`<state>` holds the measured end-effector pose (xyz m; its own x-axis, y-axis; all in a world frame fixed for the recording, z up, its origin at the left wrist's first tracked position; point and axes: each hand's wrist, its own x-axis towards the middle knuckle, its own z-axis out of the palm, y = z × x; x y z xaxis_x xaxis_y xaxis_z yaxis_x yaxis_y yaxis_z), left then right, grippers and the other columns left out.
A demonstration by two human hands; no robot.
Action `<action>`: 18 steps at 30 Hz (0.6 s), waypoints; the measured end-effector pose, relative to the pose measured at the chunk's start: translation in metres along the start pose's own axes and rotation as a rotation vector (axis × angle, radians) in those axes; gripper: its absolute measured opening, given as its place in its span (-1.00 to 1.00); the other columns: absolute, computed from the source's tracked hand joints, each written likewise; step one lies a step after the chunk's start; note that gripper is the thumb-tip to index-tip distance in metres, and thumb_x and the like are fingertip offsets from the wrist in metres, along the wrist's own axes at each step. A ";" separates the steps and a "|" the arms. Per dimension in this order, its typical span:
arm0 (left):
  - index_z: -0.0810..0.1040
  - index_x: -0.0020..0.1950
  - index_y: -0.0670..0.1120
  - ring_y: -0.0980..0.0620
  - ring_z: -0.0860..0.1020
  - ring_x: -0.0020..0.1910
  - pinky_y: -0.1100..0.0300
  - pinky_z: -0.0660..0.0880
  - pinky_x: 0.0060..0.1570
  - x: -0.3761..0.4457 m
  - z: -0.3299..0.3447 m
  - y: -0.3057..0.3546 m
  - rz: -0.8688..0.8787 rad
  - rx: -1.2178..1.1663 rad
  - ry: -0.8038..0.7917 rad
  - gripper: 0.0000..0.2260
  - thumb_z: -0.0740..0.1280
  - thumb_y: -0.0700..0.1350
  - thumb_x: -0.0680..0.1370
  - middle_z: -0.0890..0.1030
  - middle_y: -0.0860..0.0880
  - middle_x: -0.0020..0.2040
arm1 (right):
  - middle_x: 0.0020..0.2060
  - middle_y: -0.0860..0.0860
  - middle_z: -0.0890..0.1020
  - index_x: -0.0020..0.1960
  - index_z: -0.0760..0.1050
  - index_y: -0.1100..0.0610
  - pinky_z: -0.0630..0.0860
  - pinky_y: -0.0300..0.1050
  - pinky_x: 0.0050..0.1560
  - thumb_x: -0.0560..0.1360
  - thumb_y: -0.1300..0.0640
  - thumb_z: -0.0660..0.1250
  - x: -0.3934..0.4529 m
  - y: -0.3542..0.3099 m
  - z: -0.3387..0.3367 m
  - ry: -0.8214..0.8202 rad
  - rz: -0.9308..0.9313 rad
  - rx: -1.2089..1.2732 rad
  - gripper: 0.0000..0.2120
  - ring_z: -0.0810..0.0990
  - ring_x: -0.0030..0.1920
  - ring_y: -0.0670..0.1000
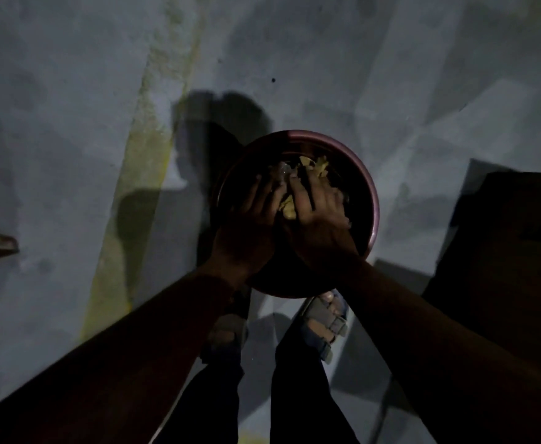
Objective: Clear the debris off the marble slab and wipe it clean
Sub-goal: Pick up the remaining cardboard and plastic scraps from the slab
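Both hands are held together over a round maroon basin (370,193), which sits directly beneath them and just ahead of the person's sandalled feet (325,322). The left hand (250,225) and right hand (319,219) are cupped side by side, grasping a bundle of dry leaves and debris (311,166) that shows between and beyond the fingertips. Whether any debris already lies in the basin cannot be told; its interior is too dark. The marble slab is not identifiable in this dim view.

Recommendation: lower the hands well inside the rim before parting them, so nothing spills onto the grey floor (70,123) around the basin.
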<state>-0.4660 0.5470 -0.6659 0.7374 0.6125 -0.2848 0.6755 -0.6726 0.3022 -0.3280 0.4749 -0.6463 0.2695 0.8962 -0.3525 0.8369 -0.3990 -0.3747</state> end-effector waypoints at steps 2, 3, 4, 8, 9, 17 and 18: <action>0.15 0.62 -0.12 -0.14 0.09 0.61 -0.15 0.11 0.53 0.004 0.011 -0.001 0.013 0.034 -0.082 -0.36 0.16 0.05 0.58 0.14 -0.11 0.63 | 0.52 0.28 0.34 0.56 0.29 0.22 0.28 0.38 0.47 0.56 -0.17 0.11 0.008 0.004 0.016 -0.034 -0.031 -0.009 -0.31 0.31 0.51 0.33; 0.10 0.64 -0.13 -0.13 0.03 0.62 -0.15 0.05 0.55 0.007 0.016 -0.001 0.013 0.068 -0.113 -0.34 0.06 0.09 0.57 0.10 -0.11 0.64 | 0.54 0.26 0.33 0.56 0.27 0.22 0.24 0.36 0.50 0.56 -0.17 0.08 0.011 0.006 0.023 -0.054 -0.029 0.000 -0.30 0.29 0.53 0.32; 0.07 0.64 -0.14 -0.12 0.01 0.63 -0.15 0.00 0.56 0.011 0.023 -0.002 0.014 0.092 -0.135 -0.32 0.00 0.10 0.55 0.09 -0.12 0.64 | 0.56 0.23 0.28 0.59 0.23 0.20 0.17 0.34 0.53 0.54 -0.18 0.05 0.015 0.010 0.032 -0.072 -0.019 0.011 -0.28 0.23 0.56 0.30; -0.03 0.64 -0.14 -0.09 0.02 0.62 -0.13 -0.09 0.58 0.025 0.049 -0.001 -0.011 0.113 -0.189 -0.29 -0.08 0.08 0.52 0.07 -0.13 0.64 | 0.63 0.16 0.13 0.63 0.13 0.15 0.00 0.29 0.58 0.47 -0.19 0.00 0.025 0.027 0.064 -0.101 0.015 0.044 -0.20 0.06 0.62 0.25; -0.10 0.64 -0.13 -0.10 -0.01 0.63 -0.12 -0.15 0.58 0.027 0.054 0.000 -0.026 0.123 -0.228 -0.30 -0.12 0.08 0.52 0.03 -0.14 0.65 | 0.62 0.18 0.14 0.63 0.14 0.17 0.01 0.30 0.58 0.47 -0.17 0.03 0.026 0.032 0.068 -0.103 -0.008 0.038 -0.21 0.08 0.62 0.27; -0.08 0.64 -0.15 -0.12 -0.05 0.63 -0.09 -0.20 0.57 0.032 0.021 -0.002 0.018 0.111 -0.291 -0.21 0.18 0.07 0.50 0.02 -0.16 0.65 | 0.64 0.16 -0.02 0.67 -0.08 0.04 0.06 0.29 0.56 0.58 -0.24 0.17 0.034 0.030 0.021 -0.301 -0.014 -0.038 -0.19 0.02 0.60 0.28; -0.06 0.64 -0.16 -0.13 -0.05 0.63 -0.09 -0.19 0.57 0.027 0.013 -0.003 0.015 0.097 -0.256 -0.17 0.17 0.10 0.46 0.03 -0.18 0.64 | 0.63 0.17 -0.01 0.66 -0.10 0.00 0.11 0.28 0.54 0.57 -0.24 0.21 0.031 0.027 0.009 -0.301 -0.003 -0.014 -0.17 0.06 0.59 0.28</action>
<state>-0.4482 0.5604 -0.6865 0.7129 0.4856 -0.5059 0.6518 -0.7250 0.2226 -0.3012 0.4904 -0.6754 0.1156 0.7985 -0.5908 0.8447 -0.3920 -0.3645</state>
